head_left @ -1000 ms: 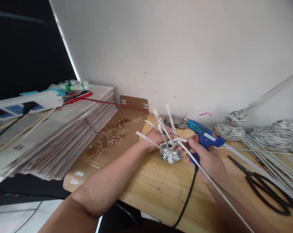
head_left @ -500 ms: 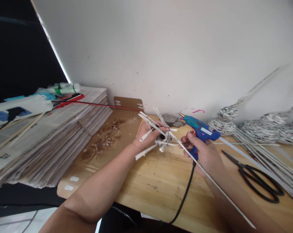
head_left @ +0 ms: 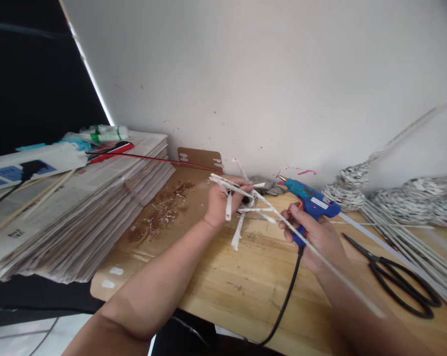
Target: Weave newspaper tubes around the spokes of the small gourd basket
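My left hand is closed on a small woven piece of rolled newspaper tubes, whose loose ends stick out on several sides. One long paper tube runs from this piece down to the right, passing in front of my right wrist. My right hand grips a blue glue gun by its handle, with the index finger by the orange trigger. The gun's metal nozzle points up and left, apart from the woven piece. A black cord hangs from the handle.
Black scissors lie to the right, beside a bundle of paper tubes. Woven paper forms stand along the wall. Stacked newspapers fill the left, with a white power strip on top. Stained cardboard covers part of the wooden table.
The woven piece has turned in my left hand, so its loose ends point in different directions. My right hand still holds the glue gun. The whole view has shifted slightly.
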The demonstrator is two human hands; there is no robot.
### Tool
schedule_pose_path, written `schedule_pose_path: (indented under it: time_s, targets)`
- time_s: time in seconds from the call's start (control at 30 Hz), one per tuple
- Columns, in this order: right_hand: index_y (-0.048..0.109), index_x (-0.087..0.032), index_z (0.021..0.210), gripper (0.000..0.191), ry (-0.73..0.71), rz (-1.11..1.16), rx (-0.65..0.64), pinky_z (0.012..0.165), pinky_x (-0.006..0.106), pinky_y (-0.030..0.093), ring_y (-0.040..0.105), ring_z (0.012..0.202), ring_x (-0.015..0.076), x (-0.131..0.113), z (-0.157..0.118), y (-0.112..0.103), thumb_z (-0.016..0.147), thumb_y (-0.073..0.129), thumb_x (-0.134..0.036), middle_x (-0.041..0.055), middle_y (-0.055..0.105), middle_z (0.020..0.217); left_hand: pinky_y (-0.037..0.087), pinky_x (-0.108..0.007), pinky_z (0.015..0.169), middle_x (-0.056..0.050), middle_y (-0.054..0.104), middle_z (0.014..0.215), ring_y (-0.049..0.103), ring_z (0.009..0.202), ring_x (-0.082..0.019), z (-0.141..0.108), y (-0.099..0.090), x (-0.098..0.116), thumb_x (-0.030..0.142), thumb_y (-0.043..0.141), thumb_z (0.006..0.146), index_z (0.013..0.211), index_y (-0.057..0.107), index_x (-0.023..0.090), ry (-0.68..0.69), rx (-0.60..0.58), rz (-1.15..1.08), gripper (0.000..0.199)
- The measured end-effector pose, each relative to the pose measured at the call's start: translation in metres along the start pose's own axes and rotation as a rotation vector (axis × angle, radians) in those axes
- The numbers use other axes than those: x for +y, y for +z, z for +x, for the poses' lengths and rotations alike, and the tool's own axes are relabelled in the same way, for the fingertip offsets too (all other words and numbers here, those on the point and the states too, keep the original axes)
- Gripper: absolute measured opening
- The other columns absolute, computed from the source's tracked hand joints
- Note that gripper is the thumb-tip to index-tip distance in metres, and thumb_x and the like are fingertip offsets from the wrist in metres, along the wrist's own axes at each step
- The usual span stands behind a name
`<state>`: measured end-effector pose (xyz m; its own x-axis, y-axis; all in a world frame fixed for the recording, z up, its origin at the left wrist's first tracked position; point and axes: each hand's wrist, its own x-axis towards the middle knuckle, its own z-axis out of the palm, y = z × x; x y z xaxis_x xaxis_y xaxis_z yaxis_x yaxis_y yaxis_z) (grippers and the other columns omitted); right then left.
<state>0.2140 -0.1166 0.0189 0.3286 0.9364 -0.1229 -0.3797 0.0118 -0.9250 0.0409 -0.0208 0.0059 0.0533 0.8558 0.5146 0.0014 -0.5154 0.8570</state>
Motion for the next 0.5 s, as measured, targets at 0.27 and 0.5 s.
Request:
schedule_pose_path:
  time_s: [0.27, 0.5]
  targets:
    - [0.062, -0.019, 0.081, 0.033, -0.015, -0.035, -0.043, 0.04, 0.019, 0.04, 0.061, 0.062, 0.0136, 0.004, 0.001, -0.005, 0.067, 0.085, -0.038, 0.0004, 0.065, 0.075, 0.045, -0.023, 0.056, -0.001, 0.067, 0.07, 0.057, 0.059, -0.011, 0.011, 0.003, -0.013, 0.034, 0.077, 0.068, 0.079, 0.069, 0.014, -0.34, 0.233, -0.288, 0.024]
    - [0.063, -0.021, 0.089, 0.037, -0.046, -0.073, -0.008, 0.043, 0.019, 0.042, 0.061, 0.066, 0.0141, 0.01, 0.001, 0.0, 0.064, 0.087, -0.034, -0.0013, 0.063, 0.075, 0.027, -0.018, 0.038, 0.002, 0.059, 0.062, 0.047, 0.046, -0.006, 0.008, 0.008, 0.003, 0.031, 0.078, 0.065, 0.076, 0.063, 0.012, -0.599, 0.185, -0.472, 0.027]
